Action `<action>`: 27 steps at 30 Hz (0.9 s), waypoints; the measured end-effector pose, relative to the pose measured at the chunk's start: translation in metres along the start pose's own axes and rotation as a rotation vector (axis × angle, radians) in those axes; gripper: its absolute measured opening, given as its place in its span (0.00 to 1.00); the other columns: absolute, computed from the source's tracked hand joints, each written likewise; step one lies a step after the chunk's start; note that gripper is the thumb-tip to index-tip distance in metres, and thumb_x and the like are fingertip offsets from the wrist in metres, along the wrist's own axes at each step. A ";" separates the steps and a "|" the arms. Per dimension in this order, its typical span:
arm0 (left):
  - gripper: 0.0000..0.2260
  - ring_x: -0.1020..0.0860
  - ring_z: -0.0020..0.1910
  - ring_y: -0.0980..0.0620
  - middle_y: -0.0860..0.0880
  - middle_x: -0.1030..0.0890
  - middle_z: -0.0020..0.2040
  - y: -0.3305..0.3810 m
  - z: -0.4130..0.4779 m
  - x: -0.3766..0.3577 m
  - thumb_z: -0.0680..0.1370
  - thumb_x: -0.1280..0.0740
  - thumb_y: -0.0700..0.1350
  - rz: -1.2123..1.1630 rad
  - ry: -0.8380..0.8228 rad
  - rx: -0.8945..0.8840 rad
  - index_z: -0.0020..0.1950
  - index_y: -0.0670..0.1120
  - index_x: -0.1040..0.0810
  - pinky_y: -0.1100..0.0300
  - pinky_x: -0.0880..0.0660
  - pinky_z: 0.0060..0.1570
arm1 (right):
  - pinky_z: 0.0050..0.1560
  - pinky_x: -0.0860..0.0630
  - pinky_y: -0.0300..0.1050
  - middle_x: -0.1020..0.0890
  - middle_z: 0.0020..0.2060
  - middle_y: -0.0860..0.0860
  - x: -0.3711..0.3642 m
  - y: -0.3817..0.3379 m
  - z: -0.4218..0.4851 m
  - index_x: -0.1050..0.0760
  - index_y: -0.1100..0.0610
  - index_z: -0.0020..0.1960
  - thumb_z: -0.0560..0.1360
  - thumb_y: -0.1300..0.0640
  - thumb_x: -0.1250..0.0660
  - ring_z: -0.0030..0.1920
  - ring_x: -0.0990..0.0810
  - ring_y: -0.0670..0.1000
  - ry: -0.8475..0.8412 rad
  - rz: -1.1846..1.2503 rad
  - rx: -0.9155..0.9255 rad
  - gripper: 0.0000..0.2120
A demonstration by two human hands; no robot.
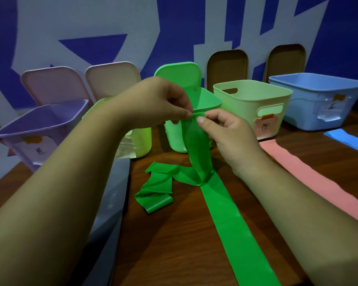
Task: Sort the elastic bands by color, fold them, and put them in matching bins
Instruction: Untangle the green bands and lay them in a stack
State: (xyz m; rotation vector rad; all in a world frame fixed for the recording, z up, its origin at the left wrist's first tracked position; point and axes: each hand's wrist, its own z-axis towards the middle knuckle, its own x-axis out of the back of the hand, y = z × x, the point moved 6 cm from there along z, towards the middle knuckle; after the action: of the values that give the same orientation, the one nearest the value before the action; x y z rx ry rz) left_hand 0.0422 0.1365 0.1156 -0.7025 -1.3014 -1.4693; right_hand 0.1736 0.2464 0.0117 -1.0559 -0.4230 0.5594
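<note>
A long green elastic band (225, 219) runs from the table's near edge up to my hands, with a crumpled end lying at the left. My left hand (163, 102) and my right hand (225, 131) both pinch its raised top edge between thumb and fingers, just in front of the green bin (207, 100). A pink band (310, 174) lies flat on the right, and a blue band (347, 139) lies beyond it near the blue bin (318, 100).
Along the back stand a purple bin (41, 124), a light green bin (143, 141) and a pale yellow-green bin (252, 104), with lids leaning against the wall. A dark grey sheet (108, 223) lies under my left forearm on the wooden table (174, 244).
</note>
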 end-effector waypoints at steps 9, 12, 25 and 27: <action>0.03 0.17 0.46 0.61 0.56 0.15 0.46 0.021 -0.014 0.045 0.83 0.29 0.49 -0.037 0.271 -0.033 0.55 0.54 0.16 0.66 0.22 0.45 | 0.60 0.19 0.48 0.18 0.55 0.53 -0.012 0.007 -0.007 0.22 0.50 0.60 0.79 0.48 0.25 0.57 0.17 0.51 -0.113 0.030 -0.148 0.13; 0.02 0.17 0.45 0.57 0.55 0.15 0.46 0.035 -0.014 0.073 0.82 0.29 0.49 -0.037 0.369 -0.070 0.53 0.54 0.16 0.55 0.18 0.48 | 0.61 0.22 0.48 0.20 0.57 0.53 -0.018 0.008 -0.008 0.24 0.48 0.61 0.77 0.49 0.23 0.59 0.19 0.53 -0.173 0.018 -0.189 0.16; 0.03 0.14 0.41 0.54 0.48 0.15 0.44 0.073 -0.019 0.148 0.83 0.31 0.41 -0.058 0.560 -0.075 0.54 0.45 0.17 0.53 0.14 0.42 | 0.51 0.24 0.41 0.19 0.55 0.38 -0.017 -0.021 -0.028 0.25 0.33 0.57 0.80 0.47 0.25 0.54 0.21 0.40 -0.246 0.033 -0.239 0.13; 0.03 0.14 0.40 0.55 0.48 0.14 0.43 0.075 -0.020 0.153 0.84 0.31 0.41 -0.079 0.580 -0.055 0.54 0.45 0.16 0.55 0.14 0.41 | 0.48 0.25 0.37 0.16 0.58 0.39 -0.013 -0.026 -0.031 0.22 0.37 0.63 0.80 0.45 0.25 0.56 0.19 0.40 -0.259 -0.003 -0.268 0.13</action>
State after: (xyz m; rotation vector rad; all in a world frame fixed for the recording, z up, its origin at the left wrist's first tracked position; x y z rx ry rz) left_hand 0.0660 0.0783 0.2749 -0.2248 -0.8484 -1.6188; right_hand 0.1870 0.2072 0.0204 -1.2430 -0.7429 0.6524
